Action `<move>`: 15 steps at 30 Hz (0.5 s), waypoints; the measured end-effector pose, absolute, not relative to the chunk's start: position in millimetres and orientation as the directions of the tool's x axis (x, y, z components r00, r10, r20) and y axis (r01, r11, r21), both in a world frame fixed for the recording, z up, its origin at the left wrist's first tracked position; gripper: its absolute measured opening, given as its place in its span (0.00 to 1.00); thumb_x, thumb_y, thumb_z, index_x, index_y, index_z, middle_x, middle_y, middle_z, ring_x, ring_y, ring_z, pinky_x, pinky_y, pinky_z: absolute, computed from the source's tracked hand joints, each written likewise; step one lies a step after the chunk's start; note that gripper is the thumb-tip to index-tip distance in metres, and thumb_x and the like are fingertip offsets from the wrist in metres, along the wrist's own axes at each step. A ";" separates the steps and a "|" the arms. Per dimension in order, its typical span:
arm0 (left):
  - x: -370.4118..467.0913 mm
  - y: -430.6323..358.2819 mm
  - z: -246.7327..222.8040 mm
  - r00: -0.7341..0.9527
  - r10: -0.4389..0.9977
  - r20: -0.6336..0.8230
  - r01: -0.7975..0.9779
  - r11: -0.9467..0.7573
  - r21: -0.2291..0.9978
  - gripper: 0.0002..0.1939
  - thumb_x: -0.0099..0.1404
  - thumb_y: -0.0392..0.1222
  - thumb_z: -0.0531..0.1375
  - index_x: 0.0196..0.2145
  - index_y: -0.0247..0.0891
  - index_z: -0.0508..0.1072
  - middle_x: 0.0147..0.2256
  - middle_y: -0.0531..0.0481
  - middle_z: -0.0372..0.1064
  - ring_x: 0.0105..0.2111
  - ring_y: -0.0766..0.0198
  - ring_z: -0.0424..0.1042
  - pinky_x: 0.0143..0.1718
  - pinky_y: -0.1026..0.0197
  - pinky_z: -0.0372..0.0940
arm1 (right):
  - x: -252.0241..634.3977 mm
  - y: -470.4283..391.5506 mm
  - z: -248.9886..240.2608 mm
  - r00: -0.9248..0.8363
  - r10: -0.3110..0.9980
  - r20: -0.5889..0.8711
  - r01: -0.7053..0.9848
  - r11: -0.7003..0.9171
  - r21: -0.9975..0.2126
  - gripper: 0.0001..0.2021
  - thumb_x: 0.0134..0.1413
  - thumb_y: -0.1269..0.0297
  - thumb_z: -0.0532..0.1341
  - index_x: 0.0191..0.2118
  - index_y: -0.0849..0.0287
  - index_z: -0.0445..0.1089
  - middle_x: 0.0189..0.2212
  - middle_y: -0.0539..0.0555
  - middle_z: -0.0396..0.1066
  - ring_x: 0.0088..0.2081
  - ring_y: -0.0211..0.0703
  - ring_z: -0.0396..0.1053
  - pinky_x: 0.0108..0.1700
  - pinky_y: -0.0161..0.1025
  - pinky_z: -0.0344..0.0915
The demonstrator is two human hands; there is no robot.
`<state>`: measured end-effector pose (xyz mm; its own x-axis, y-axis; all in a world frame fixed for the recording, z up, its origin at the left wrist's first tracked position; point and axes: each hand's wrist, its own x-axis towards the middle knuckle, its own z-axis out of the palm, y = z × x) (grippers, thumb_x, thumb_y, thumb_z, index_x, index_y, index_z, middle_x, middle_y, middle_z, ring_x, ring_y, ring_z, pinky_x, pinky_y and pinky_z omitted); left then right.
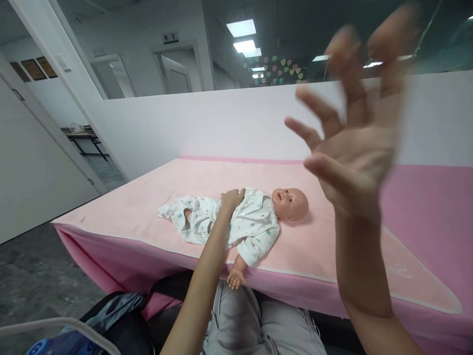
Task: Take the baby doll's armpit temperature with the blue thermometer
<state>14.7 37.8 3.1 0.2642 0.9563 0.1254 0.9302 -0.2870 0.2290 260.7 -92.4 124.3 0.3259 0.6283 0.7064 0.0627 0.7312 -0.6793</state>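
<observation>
A baby doll (pixel 254 229) in a white printed outfit lies on its back on a peach mat (pixel 140 182), its head to the right. My left hand (pixel 232 198) rests on the doll's belly, palm down with the fingers lying over the far side of the torso. One doll arm hangs past the near edge of the table. High on the right, in front of the white wall, my right hand (pixel 354 133) is raised above the doll's head side. Its fingers are spread and partly blurred, and nothing is in them.
Pink cloth (pixel 424 207) covers the table beneath the mat and drapes over the front edge. Behind it stands a low white wall (pixel 236 123) with a glass pane above. At the lower left are a dark chair or bag (pixel 129 320) and a blue-labelled bottle (pixel 70 342).
</observation>
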 end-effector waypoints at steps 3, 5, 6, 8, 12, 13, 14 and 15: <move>14.8 39.1 2.0 0.227 0.964 0.139 0.932 -0.256 0.256 0.32 0.67 0.56 0.35 0.46 0.34 0.70 0.48 0.36 0.69 0.50 0.48 0.66 0.50 0.47 0.55 | 258.5 -65.9 107.3 0.311 0.684 0.660 0.073 0.675 -0.734 0.18 0.44 0.62 0.64 0.45 0.50 0.70 0.46 0.50 0.71 0.51 0.44 0.66 0.49 0.43 0.64; 14.5 39.9 1.6 0.220 0.965 0.146 0.932 -0.252 0.262 0.32 0.66 0.56 0.36 0.45 0.34 0.71 0.48 0.37 0.69 0.50 0.48 0.66 0.50 0.47 0.55 | 264.7 -46.9 83.4 0.317 0.772 0.551 0.120 0.543 -0.831 0.18 0.36 0.67 0.68 0.40 0.56 0.73 0.38 0.51 0.74 0.45 0.43 0.70 0.51 0.44 0.64; 14.3 40.1 1.4 0.219 0.964 0.149 0.931 -0.252 0.263 0.32 0.66 0.56 0.36 0.45 0.34 0.71 0.47 0.37 0.69 0.50 0.48 0.66 0.50 0.47 0.55 | 269.8 -40.0 69.3 0.320 0.823 0.469 0.161 0.440 -0.883 0.14 0.34 0.68 0.69 0.34 0.58 0.74 0.33 0.52 0.75 0.41 0.44 0.71 0.51 0.45 0.64; 14.0 40.3 1.0 0.221 0.963 0.154 0.930 -0.256 0.263 0.32 0.66 0.57 0.36 0.44 0.35 0.71 0.47 0.37 0.69 0.50 0.49 0.66 0.50 0.47 0.55 | 281.0 -33.6 42.3 0.258 0.913 0.317 0.184 0.275 -0.944 0.08 0.36 0.67 0.67 0.29 0.61 0.75 0.29 0.52 0.75 0.38 0.45 0.71 0.50 0.46 0.64; 13.9 40.4 0.9 0.225 0.961 0.160 0.928 -0.261 0.265 0.32 0.66 0.57 0.36 0.40 0.36 0.72 0.44 0.39 0.71 0.47 0.50 0.68 0.50 0.48 0.55 | 290.4 -43.5 14.3 0.165 0.984 0.060 0.036 0.055 -0.998 0.10 0.44 0.57 0.62 0.28 0.60 0.74 0.29 0.52 0.76 0.34 0.46 0.72 0.45 0.43 0.66; 13.9 40.4 1.0 0.225 0.961 0.162 0.928 -0.262 0.265 0.32 0.66 0.58 0.35 0.39 0.36 0.72 0.43 0.39 0.72 0.46 0.50 0.68 0.50 0.48 0.55 | 288.7 -47.8 12.7 0.146 0.989 -0.006 -0.036 -0.001 -0.999 0.13 0.45 0.55 0.61 0.29 0.60 0.74 0.30 0.53 0.76 0.34 0.47 0.72 0.43 0.43 0.67; 13.9 40.4 1.0 0.225 0.961 0.163 0.928 -0.262 0.265 0.32 0.66 0.58 0.35 0.39 0.37 0.72 0.43 0.39 0.72 0.46 0.50 0.69 0.50 0.48 0.55 | 285.9 -52.0 12.1 0.128 0.989 -0.067 -0.114 -0.053 -0.992 0.16 0.47 0.51 0.59 0.30 0.60 0.73 0.31 0.55 0.76 0.34 0.48 0.73 0.42 0.43 0.68; 13.9 40.5 1.1 0.224 0.961 0.165 0.929 -0.262 0.263 0.32 0.65 0.58 0.35 0.38 0.37 0.72 0.43 0.39 0.72 0.45 0.50 0.69 0.50 0.48 0.55 | 282.5 -55.9 11.8 0.115 0.987 -0.116 -0.188 -0.093 -0.978 0.19 0.48 0.48 0.57 0.31 0.60 0.73 0.31 0.57 0.76 0.34 0.50 0.73 0.41 0.44 0.69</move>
